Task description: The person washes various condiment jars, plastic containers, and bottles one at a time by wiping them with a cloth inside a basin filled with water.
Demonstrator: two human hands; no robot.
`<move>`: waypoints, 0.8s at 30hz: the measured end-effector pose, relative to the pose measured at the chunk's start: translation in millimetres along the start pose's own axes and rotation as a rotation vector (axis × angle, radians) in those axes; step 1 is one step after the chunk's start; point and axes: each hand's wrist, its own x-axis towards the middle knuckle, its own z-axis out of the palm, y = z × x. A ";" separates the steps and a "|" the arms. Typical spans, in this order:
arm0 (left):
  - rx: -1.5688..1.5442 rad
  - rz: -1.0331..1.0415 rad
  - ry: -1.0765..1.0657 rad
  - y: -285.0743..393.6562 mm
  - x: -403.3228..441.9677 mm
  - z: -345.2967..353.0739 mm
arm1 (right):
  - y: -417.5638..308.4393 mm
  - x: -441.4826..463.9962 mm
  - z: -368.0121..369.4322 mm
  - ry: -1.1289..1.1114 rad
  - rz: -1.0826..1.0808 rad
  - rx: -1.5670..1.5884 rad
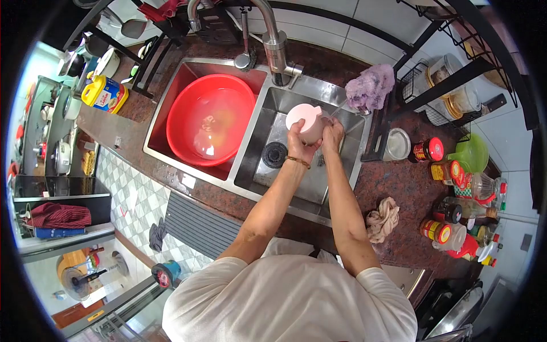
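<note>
Over the right sink basin, my left hand is wrapped round a small pink container. Its round, pale pink top faces up and has a small tab at the edge. My right hand is closed against the container's right side, its fingertips partly hidden. A bracelet circles my left wrist. Below the hands, to the left, a black drain strainer sits in the basin's floor.
A red basin of cloudy water fills the left sink. The faucet rises behind. A purple cloth hangs at right. Jars and a crumpled rag lie on the right counter; a yellow jug stands left.
</note>
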 end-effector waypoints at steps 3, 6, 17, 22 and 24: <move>-0.092 0.001 -0.112 1.3 9.8 -4.0 | 24.1 7.2 0.0 -0.017 -0.113 0.108; -0.115 -0.034 -0.091 13.1 5.3 1.9 | 30.5 -12.7 -3.5 -0.085 -0.091 0.439; 0.005 -0.101 -0.064 3.0 0.3 2.7 | 35.5 15.4 -18.6 0.035 -0.191 -0.079; -0.043 -0.157 -0.105 11.3 19.8 2.1 | 24.1 -14.5 -28.6 -0.109 0.025 0.454; -0.036 -0.178 -0.153 10.7 20.9 1.7 | 17.2 -13.0 -30.8 -0.112 0.030 0.384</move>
